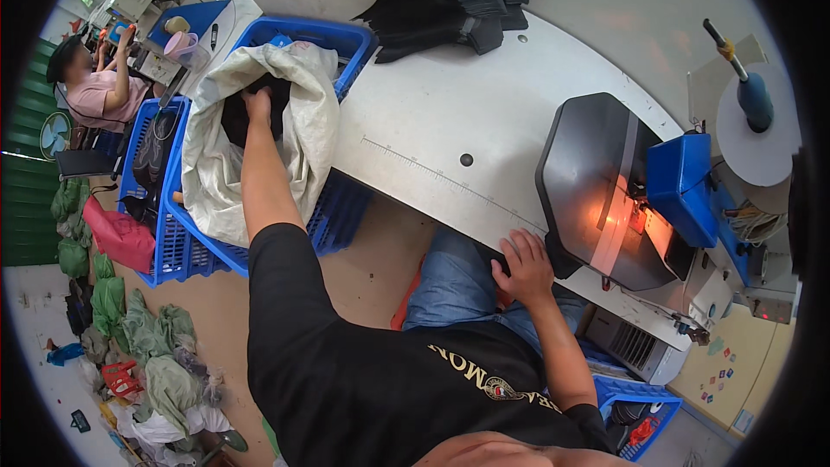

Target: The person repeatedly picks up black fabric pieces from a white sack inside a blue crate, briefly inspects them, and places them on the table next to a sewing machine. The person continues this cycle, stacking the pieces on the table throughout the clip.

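Observation:
My left arm reaches into a wide-mouthed white woven sack (303, 143) that sits in a blue plastic crate (238, 258). Inside it, my left hand (257, 104) is closed at the black fabric (235, 121), its fingertips partly hidden there. My right hand (525, 268) lies at the near edge of the white worktable (406, 112), fingers spread, holding nothing. Beside it stands a sewing machine with a dark shiny cover (588, 173) and a lit work area. A pile of black and dark grey fabric pieces (450, 4) lies at the table's far edge.
Another blue crate (353, 35) stands behind the sack. A blue box (683, 190) and a thread cone (755, 99) are at the right. Green and white bags (169, 380) cover the floor at the left. A person (104, 91) sits working farther off.

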A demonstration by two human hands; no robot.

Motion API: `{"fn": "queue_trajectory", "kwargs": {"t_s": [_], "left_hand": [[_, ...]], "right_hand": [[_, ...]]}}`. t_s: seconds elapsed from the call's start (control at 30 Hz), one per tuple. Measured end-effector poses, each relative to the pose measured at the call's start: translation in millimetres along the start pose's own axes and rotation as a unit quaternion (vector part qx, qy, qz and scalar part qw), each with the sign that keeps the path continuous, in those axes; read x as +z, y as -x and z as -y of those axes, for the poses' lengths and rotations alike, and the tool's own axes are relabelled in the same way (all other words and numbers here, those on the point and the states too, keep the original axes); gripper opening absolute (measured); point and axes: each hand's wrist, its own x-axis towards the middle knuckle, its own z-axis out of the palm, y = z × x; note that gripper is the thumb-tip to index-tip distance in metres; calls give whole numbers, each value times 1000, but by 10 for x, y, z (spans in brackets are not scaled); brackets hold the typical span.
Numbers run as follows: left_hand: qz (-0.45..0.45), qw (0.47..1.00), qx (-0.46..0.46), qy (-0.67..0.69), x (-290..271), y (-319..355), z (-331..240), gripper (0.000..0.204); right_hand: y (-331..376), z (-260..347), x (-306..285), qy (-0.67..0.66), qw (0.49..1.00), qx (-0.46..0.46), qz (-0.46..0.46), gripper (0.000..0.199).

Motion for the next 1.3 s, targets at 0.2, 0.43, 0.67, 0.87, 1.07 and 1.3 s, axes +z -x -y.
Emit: {"fn": "queue_trajectory", "kwargs": {"t_s": [0.2,0.43,0.67,0.87,1.07,1.3], "left_hand": [[25,998,-61,-4,-207,4,33,85],[213,970,-118,-20,-321,446,-435,66],[220,975,3,-23,-173,721,-49,55],[149,941,191,-236,-356,718,35,51],[-134,925,224,-276,-1132,1263,-764,58],[-197,892,402,68,-1979,2384,-2213,31]], "right_hand": [[-25,18,20,9,1000,-12,-3,43],[7,-6,21,7,1000,-5,-2,43],[5,-11,31,-23,1000,-10,-15,43],[17,-14,26,-46,998,-11,-29,42],[104,-74,39,-42,999,-6,-31,43],[106,-29,13,-79,996,-6,-41,42]]}}
